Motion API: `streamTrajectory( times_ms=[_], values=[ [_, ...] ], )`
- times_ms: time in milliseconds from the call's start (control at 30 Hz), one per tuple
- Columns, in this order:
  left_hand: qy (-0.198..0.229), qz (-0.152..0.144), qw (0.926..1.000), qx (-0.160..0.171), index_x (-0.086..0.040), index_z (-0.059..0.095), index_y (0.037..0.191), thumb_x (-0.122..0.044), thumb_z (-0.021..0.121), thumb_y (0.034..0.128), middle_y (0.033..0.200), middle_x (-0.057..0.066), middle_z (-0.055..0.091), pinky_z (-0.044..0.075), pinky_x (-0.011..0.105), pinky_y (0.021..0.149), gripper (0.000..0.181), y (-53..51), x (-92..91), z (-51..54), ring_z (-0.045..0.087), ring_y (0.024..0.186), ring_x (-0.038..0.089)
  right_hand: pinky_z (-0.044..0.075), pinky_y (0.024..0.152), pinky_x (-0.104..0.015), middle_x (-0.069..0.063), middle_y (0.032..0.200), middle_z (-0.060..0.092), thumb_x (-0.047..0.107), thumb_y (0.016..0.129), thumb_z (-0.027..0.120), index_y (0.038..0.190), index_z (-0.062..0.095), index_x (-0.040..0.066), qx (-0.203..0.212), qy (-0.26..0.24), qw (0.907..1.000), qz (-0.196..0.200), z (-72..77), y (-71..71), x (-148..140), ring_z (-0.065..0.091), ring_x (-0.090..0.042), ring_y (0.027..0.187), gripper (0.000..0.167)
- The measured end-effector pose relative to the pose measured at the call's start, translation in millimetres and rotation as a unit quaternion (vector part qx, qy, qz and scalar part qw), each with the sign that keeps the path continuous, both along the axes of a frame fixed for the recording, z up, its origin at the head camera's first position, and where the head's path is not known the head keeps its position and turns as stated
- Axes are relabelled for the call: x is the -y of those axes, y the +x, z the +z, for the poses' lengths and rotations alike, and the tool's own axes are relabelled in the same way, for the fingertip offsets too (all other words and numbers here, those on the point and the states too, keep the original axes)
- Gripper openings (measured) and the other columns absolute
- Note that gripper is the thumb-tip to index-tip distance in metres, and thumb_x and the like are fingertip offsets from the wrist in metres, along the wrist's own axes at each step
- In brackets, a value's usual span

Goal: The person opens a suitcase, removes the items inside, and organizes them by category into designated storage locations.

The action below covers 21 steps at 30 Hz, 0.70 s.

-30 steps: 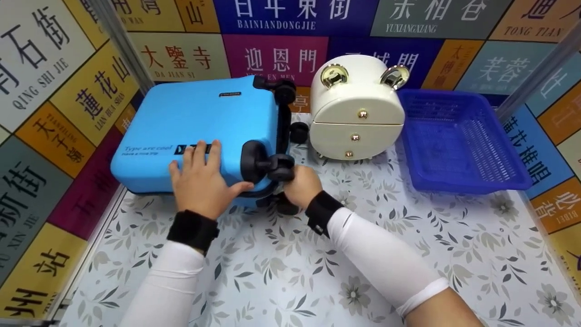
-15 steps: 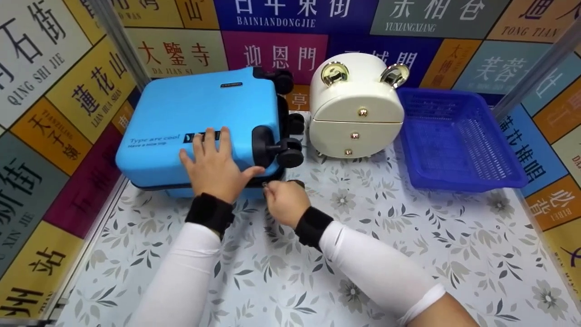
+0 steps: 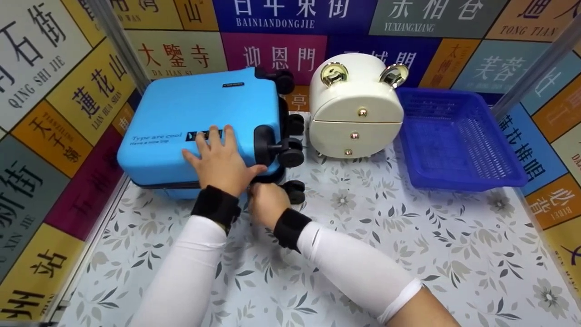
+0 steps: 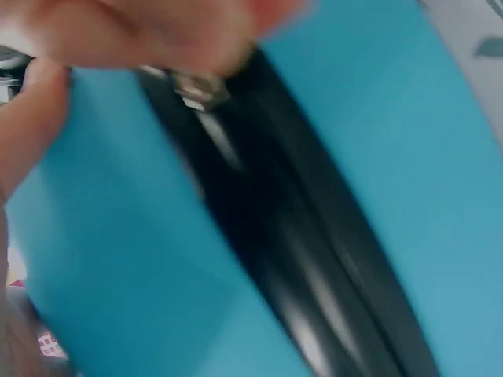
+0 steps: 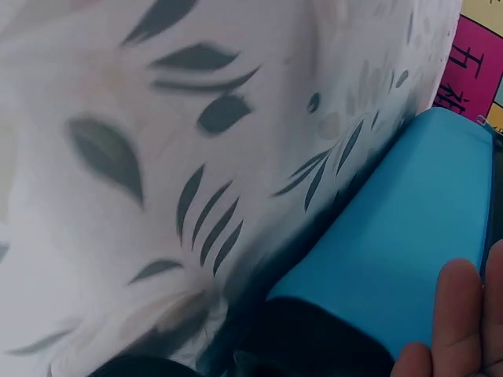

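A light blue suitcase (image 3: 204, 102) lies flat at the left in the head view, its black wheels (image 3: 290, 156) facing right. My left hand (image 3: 220, 163) rests on its top shell with spread fingers, the thumb near the front edge. At the front side, my right hand (image 3: 268, 203) pinches the pull of a metal zipper slider (image 4: 201, 91), as the left wrist view shows. A black zipper (image 4: 275, 196) runs between the two blue shells there. The pull itself is hidden by the fingers. Some right-hand fingers (image 5: 457, 314) show against the blue side in the right wrist view.
A cream drawer box (image 3: 356, 106) with gold knobs and round gold ears stands right of the suitcase. Beside it is a blue plastic basket (image 3: 463, 184). Lettered panels wall the sides and back of the leaf-patterned table (image 3: 363, 236).
My right hand has moved left along the suitcase's front side from the wheel corner. The suitcase has shifted slightly, and my left hand has slid a little to the right.
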State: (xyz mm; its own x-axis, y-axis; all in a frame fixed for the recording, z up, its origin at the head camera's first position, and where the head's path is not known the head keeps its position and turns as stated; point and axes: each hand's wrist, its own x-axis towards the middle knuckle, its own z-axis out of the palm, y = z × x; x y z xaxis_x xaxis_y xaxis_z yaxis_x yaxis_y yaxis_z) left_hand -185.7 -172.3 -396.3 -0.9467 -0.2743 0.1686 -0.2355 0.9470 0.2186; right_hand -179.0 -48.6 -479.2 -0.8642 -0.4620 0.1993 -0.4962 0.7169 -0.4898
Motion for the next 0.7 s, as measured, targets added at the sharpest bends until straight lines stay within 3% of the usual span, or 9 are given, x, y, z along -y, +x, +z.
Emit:
streamTrajectory(
  times_ms=[167,333,500,600,700],
  values=[
    [0.007,0.006,0.9997,0.023,-0.035,0.020,0.171,-0.080,0.076,0.0789,0.176,0.029,0.014,0.005,0.089,0.118,0.117,-5.6,-17.3,2.3,0.006,0.159,0.064,0.062,0.073,-0.049,-0.009,0.083,0.079,0.023,0.103,0.064,0.089,0.075,0.012,0.011,-0.018,0.9994,0.026,-3.1,-2.6,-10.9,0.077,-0.033,0.081,0.021],
    [0.002,-0.029,0.9995,-0.011,-0.047,0.027,0.167,-0.065,0.078,0.0881,0.177,0.020,0.019,0.002,0.092,0.114,0.096,-9.8,-33.5,-3.0,0.006,0.159,0.064,0.060,0.073,-0.044,-0.005,0.077,0.075,0.034,0.107,0.058,0.086,0.077,0.012,0.068,-0.028,0.9967,0.035,-2.6,-16.6,-45.4,0.072,-0.027,0.074,0.036],
    [0.000,-0.071,0.9957,-0.059,-0.041,0.057,0.152,-0.030,0.073,0.0984,0.176,0.015,0.029,0.004,0.094,0.112,0.057,-10.5,-48.9,-11.0,0.013,0.159,0.061,0.059,0.076,-0.043,-0.004,0.080,0.076,0.036,0.109,0.058,0.088,0.078,0.013,0.100,-0.038,0.9941,-0.018,-0.5,-33.7,-87.2,0.070,-0.024,0.074,0.037],
    [0.001,-0.079,0.9943,-0.073,-0.034,0.069,0.138,-0.018,0.067,0.0982,0.174,0.015,0.032,0.004,0.094,0.111,0.043,-10.4,-52.8,-13.9,0.015,0.159,0.060,0.061,0.087,-0.046,-0.010,0.097,0.081,0.035,0.108,0.058,0.104,0.079,0.009,0.097,-0.050,0.9919,-0.065,2.2,-44.1,-109.8,0.075,-0.028,0.088,0.034],
    [0.009,-0.085,0.9936,-0.074,-0.032,0.071,0.134,-0.014,0.067,0.0962,0.173,0.015,0.034,0.002,0.095,0.110,0.042,-9.5,-51.9,-14.9,0.014,0.160,0.058,0.058,0.100,-0.049,-0.014,0.116,0.080,0.033,0.108,0.059,0.122,0.076,0.005,0.080,-0.060,0.9900,-0.100,4.3,-53.7,-130.1,0.075,-0.033,0.107,0.035]
  ],
)
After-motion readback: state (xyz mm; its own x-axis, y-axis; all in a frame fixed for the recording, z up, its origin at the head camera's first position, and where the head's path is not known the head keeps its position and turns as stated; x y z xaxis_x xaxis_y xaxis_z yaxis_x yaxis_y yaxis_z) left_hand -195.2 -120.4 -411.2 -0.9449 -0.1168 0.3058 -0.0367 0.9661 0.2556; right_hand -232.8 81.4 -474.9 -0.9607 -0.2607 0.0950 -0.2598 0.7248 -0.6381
